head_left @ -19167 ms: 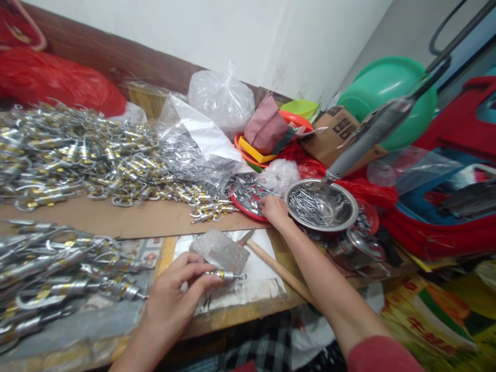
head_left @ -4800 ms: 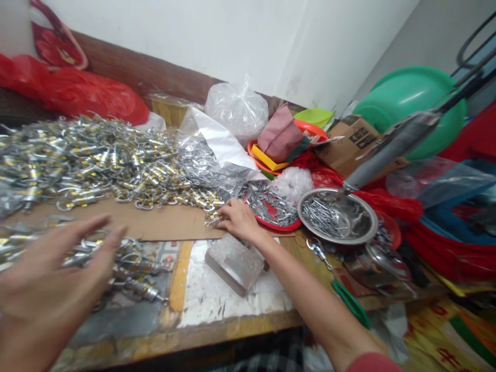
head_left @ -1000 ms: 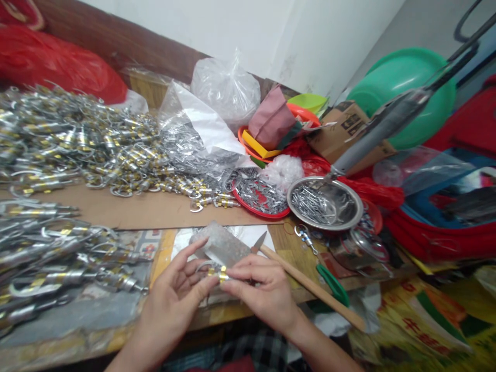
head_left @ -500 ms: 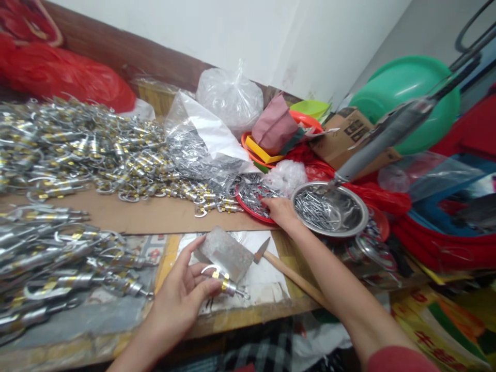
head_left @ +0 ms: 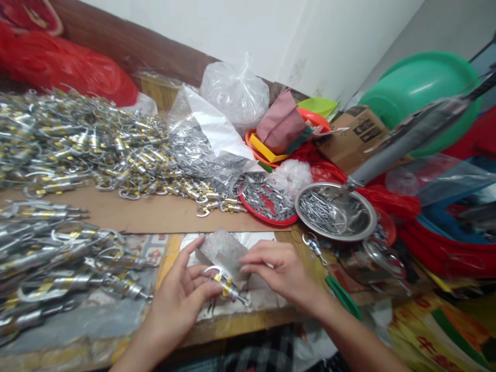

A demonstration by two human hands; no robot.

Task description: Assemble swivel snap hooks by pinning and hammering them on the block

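Observation:
My left hand [head_left: 189, 289] pinches a silver and yellow metal fitting [head_left: 228, 287] with a curved hook, held over the front of a metal block [head_left: 222, 250]. The block rests on white paper [head_left: 267, 297] near the table's front edge. Just right of the block is my right hand [head_left: 277, 266], thumb and fingers pressed together; whatever they hold is too small to make out. Behind it, a red plate [head_left: 267, 204] carries small metal pieces. A steel bowl [head_left: 370, 227] of metal pins stands to the plate's right.
Many similar fittings [head_left: 77, 139] are heaped at the left and back. A clear bag of metal parts [head_left: 197, 150] lies behind the red plate. A grey tool arm [head_left: 411, 134] slants over the bowl, with a cardboard box [head_left: 356, 134] and green basin [head_left: 422, 93] beyond.
My right hand has come back from the red plate to beside the metal block. My left hand still holds the fitting in nearly the same place. The view has shifted slightly.

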